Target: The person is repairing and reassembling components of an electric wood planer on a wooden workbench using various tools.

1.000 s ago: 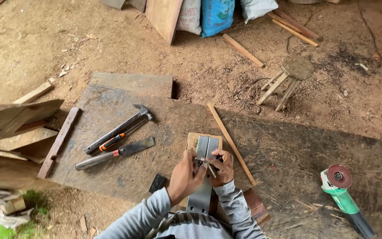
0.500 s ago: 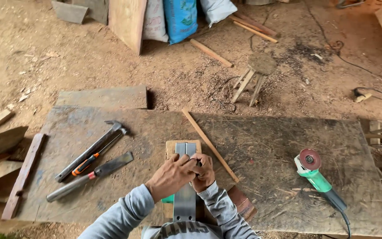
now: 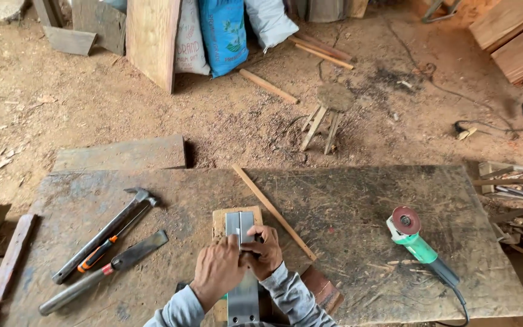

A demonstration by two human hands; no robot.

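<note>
Hands meet at 6 o'clock of the frame, both on a grey metal strip (image 3: pixel 241 266) that runs lengthwise toward the person. Left hand (image 3: pixel 218 271) lies over the strip's left side, fingers curled and pressing down on it. Right hand (image 3: pixel 266 247) is curled tight at the strip's right edge, pinching something small against the metal; cannot tell what it is, too small. Far end of the strip rests on a small pale wooden block (image 3: pixel 220 221), just at 12 o'clock of the hands.

Workbench (image 3: pixel 358 206) is a worn, stained slab. At 9 o'clock of the hands lie three tools side by side, all slanted the same way: claw hammer (image 3: pixel 111 229) with head at the upper right, screwdriver with orange and black handle (image 3: pixel 105 250) touching or just beside the hammer handle, broad chisel (image 3: pixel 104 271) nearest the person. Thin wooden stick (image 3: pixel 273 211) runs diagonally from 12 toward 3 o'clock of the hands, just beside the block. Green angle grinder (image 3: pixel 417 245) with reddish disc lies at 3 o'clock, well apart, cord trailing off the bench edge. Reddish brown block (image 3: pixel 321 289) sits by the right forearm at 5 o'clock.

Dirt floor beyond: small round stool (image 3: pixel 328 112) at 1 o'clock, blue sack (image 3: pixel 224 33) and upright plank (image 3: pixel 151 39) at 12 o'clock.
</note>
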